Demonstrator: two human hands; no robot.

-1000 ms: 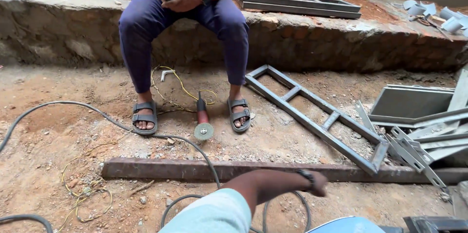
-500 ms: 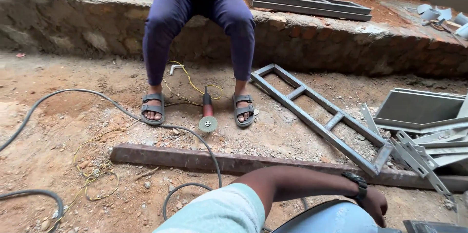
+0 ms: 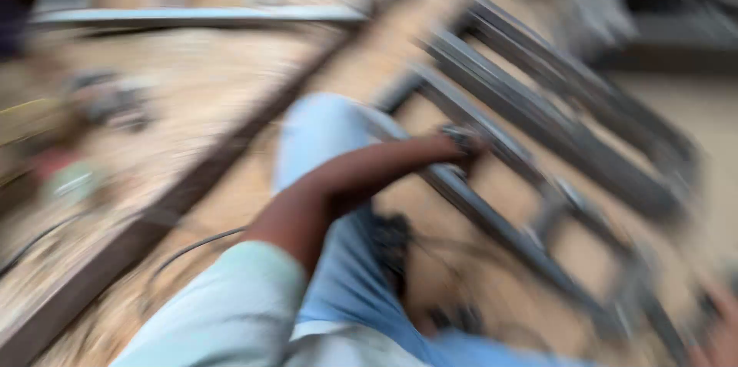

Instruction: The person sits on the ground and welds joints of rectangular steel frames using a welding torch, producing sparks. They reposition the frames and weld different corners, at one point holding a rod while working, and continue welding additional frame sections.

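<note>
The view was heavily smeared by motion, so only large shapes could be made out. The sandy ground (image 3: 192,90) filled most of the picture, pale and tan. Across it, from upper middle to lower right, lay a grey metal ladder-like frame (image 3: 538,106), its long rails and cross-pieces running on a slant. A long dark steel bar (image 3: 177,198) ran diagonally from lower left towards the upper middle, lying on the ground left of the frame. The person's leg in light blue jeans (image 3: 330,136) sat between the bar and the frame, and a pale mint sleeve (image 3: 223,313) covered the upper arm at the bottom. From that sleeve the bare left arm (image 3: 346,179) stretched up and to the right, and the left hand (image 3: 465,144) rested on one rail of the frame; whether its fingers were closed round the rail or only touching it, I could not tell through the blur. At the bottom right corner a sliver of what may have been the right hand (image 3: 719,328) showed near the frame's lower end, its grip unreadable. A dark cable (image 3: 192,248) curved over the ground beside the sleeve.
</note>
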